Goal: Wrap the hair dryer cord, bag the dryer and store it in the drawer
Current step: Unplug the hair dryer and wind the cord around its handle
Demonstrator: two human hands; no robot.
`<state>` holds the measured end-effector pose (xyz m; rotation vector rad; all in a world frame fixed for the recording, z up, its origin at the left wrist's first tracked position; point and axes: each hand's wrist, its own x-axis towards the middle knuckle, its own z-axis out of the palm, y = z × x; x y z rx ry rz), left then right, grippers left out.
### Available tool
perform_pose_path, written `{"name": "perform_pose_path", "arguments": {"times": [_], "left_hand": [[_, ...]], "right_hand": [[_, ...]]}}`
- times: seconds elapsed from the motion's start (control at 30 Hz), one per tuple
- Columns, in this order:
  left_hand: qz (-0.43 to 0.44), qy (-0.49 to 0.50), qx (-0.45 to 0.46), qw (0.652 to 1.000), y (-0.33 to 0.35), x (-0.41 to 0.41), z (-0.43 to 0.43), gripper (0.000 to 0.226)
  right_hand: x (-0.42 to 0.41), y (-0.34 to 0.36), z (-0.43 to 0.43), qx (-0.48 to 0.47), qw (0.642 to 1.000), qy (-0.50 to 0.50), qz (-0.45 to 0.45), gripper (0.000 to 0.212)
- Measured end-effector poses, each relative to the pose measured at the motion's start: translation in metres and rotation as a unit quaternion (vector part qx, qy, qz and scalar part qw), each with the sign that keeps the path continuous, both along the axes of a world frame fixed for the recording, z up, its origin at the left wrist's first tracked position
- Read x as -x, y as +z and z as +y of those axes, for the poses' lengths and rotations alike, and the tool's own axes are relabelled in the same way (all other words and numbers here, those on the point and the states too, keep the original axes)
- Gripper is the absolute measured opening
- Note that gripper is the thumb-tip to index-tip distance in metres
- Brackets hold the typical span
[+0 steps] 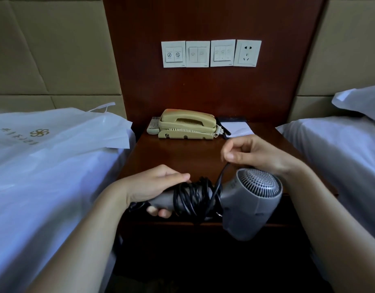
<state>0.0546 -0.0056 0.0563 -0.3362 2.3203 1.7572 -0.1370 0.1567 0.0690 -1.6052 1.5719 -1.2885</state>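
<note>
Left hand [153, 186] grips grey plastic hair dryer [252, 205] handle, lower centre; right hand [252, 154] pinches black cord [191, 198]. Risk: slack tension lets loose coils slide off.

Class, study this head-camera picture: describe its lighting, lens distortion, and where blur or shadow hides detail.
Head view: dim, soft light on the white bag and beds. Head view: the wide lens tilts the switch plates and bows the wall panels. Head view: under the nightstand is near black, the forearms at the bottom edge are soft, the hair dryer is sharp.
</note>
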Motion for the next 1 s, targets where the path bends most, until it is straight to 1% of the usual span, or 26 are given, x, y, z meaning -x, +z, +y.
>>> {"name": "perform_pose_path", "arguments": {"times": [0.07,0.13,0.17,0.2,0.23,0.27,0.3,0.33,0.37,0.4,0.43,0.47,0.5,0.6,0.7,0.73,0.83,0.9,1.0], "left_hand": [[0.000,-0.018,-0.029,0.999,-0.002,0.001,0.001,0.041],[0.011,-0.023,-0.074,0.997,-0.004,0.003,0.001,0.043],[0.019,-0.019,-0.101,0.994,-0.005,0.003,0.000,0.043],[0.026,-0.010,-0.132,0.991,-0.005,0.003,-0.002,0.043],[0.030,-0.003,-0.169,0.985,-0.006,0.003,-0.003,0.044],[0.029,-0.004,-0.212,0.977,-0.007,0.003,-0.005,0.047],[0.031,-0.011,-0.255,0.966,-0.010,0.004,-0.006,0.054],[0.037,-0.022,-0.294,0.955,-0.013,0.006,-0.007,0.061],[0.048,-0.040,-0.327,0.943,-0.016,0.008,-0.010,0.063],[0.067,-0.065,-0.358,0.929,-0.019,0.010,-0.011,0.061],[0.089,-0.091,-0.387,0.913,-0.022,0.012,-0.012,0.058],[0.106,-0.102,-0.408,0.901,-0.024,0.013,-0.011,0.057],[0.118,-0.095,-0.416,0.897,-0.026,0.014,-0.010,0.055],[0.149,-0.012,-0.390,0.909,-0.029,0.015,-0.004,0.054],[0.178,0.052,-0.399,0.898,-0.027,0.016,0.001,0.068],[0.185,0.067,-0.402,0.894,-0.026,0.017,0.002,0.069],[0.193,0.100,-0.413,0.884,-0.023,0.019,0.006,0.071],[0.187,0.112,-0.423,0.880,-0.020,0.020,0.008,0.074],[0.170,0.124,-0.439,0.874,-0.018,0.022,0.011,0.065]], "right_hand": [[0.006,-0.010,-0.003,-0.027,0.995,0.068,-0.070,0.024],[0.002,-0.017,-0.013,-0.051,0.979,0.126,-0.150,0.025],[-0.001,-0.019,-0.020,-0.050,0.972,0.139,-0.185,0.027],[-0.003,-0.025,-0.026,-0.034,0.961,0.166,-0.217,0.031],[-0.001,-0.031,-0.030,-0.013,0.953,0.171,-0.249,0.036],[0.005,-0.039,-0.032,0.032,0.947,0.152,-0.281,0.039],[0.004,-0.049,-0.033,0.073,0.939,0.126,-0.310,0.040],[-0.004,-0.059,-0.036,0.088,0.928,0.112,-0.344,0.038],[-0.013,-0.062,-0.047,0.080,0.907,0.131,-0.393,0.033],[-0.021,-0.062,-0.057,0.063,0.874,0.147,-0.459,0.026],[-0.028,-0.060,-0.056,0.065,0.858,0.112,-0.496,0.019],[-0.034,-0.056,-0.056,0.077,0.851,0.081,-0.514,0.014],[-0.041,-0.049,-0.056,0.085,0.844,0.055,-0.527,0.010],[-0.056,-0.040,-0.062,0.097,0.841,-0.046,-0.530,0.013],[-0.066,-0.044,-0.063,0.136,0.863,-0.131,-0.468,0.015],[-0.069,-0.044,-0.063,0.151,0.872,-0.149,-0.442,0.017],[-0.074,-0.041,-0.059,0.176,0.895,-0.181,-0.369,0.019],[-0.074,-0.038,-0.054,0.185,0.902,-0.189,-0.341,0.021],[-0.070,-0.038,-0.046,0.209,0.918,-0.192,-0.276,0.033]]}}
